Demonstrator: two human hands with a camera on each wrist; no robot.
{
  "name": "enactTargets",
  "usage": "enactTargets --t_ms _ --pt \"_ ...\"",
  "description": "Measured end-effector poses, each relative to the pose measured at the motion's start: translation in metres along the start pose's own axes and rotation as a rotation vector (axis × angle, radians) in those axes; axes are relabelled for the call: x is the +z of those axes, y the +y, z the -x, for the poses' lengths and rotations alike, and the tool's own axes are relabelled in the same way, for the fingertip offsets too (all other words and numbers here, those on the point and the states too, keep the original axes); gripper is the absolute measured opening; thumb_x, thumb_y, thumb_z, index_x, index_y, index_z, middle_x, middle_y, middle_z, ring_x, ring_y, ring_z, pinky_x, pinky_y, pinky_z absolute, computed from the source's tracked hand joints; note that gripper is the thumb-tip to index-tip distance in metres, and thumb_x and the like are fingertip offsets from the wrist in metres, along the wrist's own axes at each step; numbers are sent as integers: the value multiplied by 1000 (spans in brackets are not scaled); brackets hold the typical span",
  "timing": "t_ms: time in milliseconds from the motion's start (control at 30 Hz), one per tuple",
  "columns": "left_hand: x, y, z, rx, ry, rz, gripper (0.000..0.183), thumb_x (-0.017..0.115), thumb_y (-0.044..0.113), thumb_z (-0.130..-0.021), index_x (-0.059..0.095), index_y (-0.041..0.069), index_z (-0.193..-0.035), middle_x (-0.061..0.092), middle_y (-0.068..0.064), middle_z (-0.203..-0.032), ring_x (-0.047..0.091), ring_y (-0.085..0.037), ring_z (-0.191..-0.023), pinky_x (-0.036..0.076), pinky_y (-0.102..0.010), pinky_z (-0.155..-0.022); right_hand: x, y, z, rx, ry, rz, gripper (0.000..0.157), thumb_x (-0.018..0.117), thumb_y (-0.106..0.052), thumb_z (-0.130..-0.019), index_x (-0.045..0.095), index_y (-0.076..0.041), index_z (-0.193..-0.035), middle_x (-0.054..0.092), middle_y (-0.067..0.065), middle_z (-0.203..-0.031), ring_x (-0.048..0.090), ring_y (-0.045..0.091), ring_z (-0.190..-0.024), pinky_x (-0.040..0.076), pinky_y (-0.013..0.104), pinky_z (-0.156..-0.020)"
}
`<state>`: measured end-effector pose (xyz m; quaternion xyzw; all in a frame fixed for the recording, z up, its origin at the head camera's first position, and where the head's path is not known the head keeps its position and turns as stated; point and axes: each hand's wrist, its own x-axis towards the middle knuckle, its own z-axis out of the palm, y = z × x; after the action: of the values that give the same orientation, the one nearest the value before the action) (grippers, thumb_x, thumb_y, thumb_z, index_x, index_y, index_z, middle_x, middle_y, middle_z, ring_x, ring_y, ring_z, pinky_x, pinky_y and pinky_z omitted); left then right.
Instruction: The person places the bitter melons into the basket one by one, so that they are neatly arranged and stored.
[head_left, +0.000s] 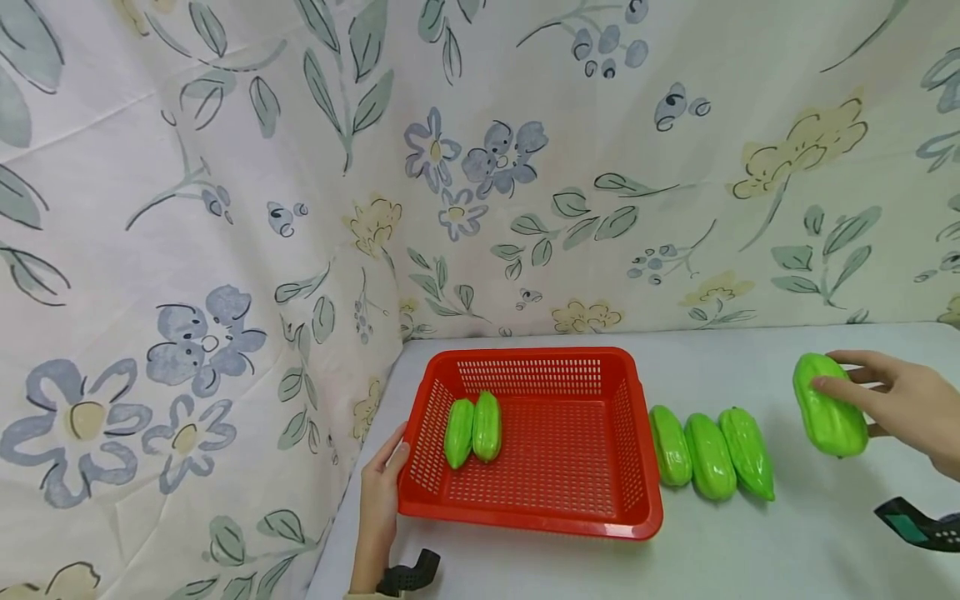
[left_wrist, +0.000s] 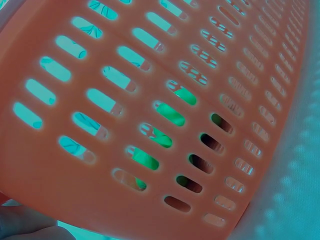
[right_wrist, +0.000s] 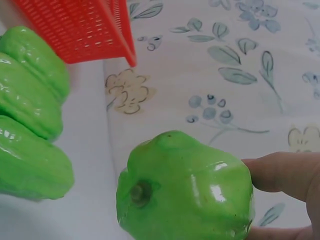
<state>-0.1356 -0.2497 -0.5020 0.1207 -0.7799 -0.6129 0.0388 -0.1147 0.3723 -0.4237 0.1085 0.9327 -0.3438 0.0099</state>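
Note:
My right hand (head_left: pixel 903 404) holds a glossy green papaya (head_left: pixel 828 404) above the right side of the table, thumb on one side and fingers on the other. In the right wrist view, the stem end of this papaya (right_wrist: pixel 187 187) faces the camera. At the left end of a red plastic basket (head_left: pixel 555 450), my left hand (head_left: pixel 381 483) grips the rim. Two green papayas (head_left: pixel 487 427) lie side by side in the basket's left part. The left wrist view looks through the slotted basket wall (left_wrist: pixel 120 150), with part of the left hand (left_wrist: pixel 30 222) at the lower corner.
Three more green papayas (head_left: pixel 709 457) lie in a row on the white table (head_left: pixel 795 542), just right of the basket. A flowered cloth (head_left: pixel 525 167) hangs behind the table and along its left side. A dark wrist strap (head_left: pixel 922 525) shows near the right hand.

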Motion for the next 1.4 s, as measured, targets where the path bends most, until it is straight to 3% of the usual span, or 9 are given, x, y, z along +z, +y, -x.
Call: enactTargets --t_ms 267,467,667,1000,1233,1400 --pt "0 -2 0 0 1 10 48 53 37 -108 53 23 -154 52 -5 -158 54 -30 -141 59 -32 -96 -7 -5 -1 -28 54 -23 74 58 -35 -106 31 19 -149 49 46 -118 62 29 -77 60 35 -54" --pt "-1 -2 -1 1 2 12 48 52 37 -108 53 23 -154 53 -5 -158 55 -30 -139 60 -30 -94 -4 -8 2 -27 32 -23 75 57 -37 -107 30 19 -150 46 46 -122 62 42 -85 59 32 -55" --pt "-2 -2 -1 8 1 4 48 52 37 -109 53 22 -154 53 -6 -158 53 -30 -142 59 -32 -97 3 -20 1 -52 -51 -34 78 54 -43 -108 29 16 -153 42 47 -134 61 51 -99 60 33 -60" --pt "-2 -3 -2 15 -2 9 47 52 36 -109 53 23 -154 53 -6 -157 54 -31 -141 58 -36 -99 29 -58 -6 -153 -157 -96 80 55 -46 -107 30 13 -155 45 45 -142 65 48 -109 64 35 -67" --pt "-3 -4 -3 19 -5 -6 48 51 38 -109 53 23 -154 53 1 -158 47 -23 -147 54 -27 -103 48 -90 -9 -199 -199 -182 78 57 -47 -106 31 7 -157 46 41 -145 62 51 -117 65 40 -71" --pt "-3 -4 -4 16 -9 -2 49 51 40 -109 53 23 -155 52 1 -158 48 -23 -147 55 -27 -102 64 -116 -11 -232 -213 -229 76 60 -45 -105 34 6 -156 48 40 -144 61 50 -118 65 42 -70"
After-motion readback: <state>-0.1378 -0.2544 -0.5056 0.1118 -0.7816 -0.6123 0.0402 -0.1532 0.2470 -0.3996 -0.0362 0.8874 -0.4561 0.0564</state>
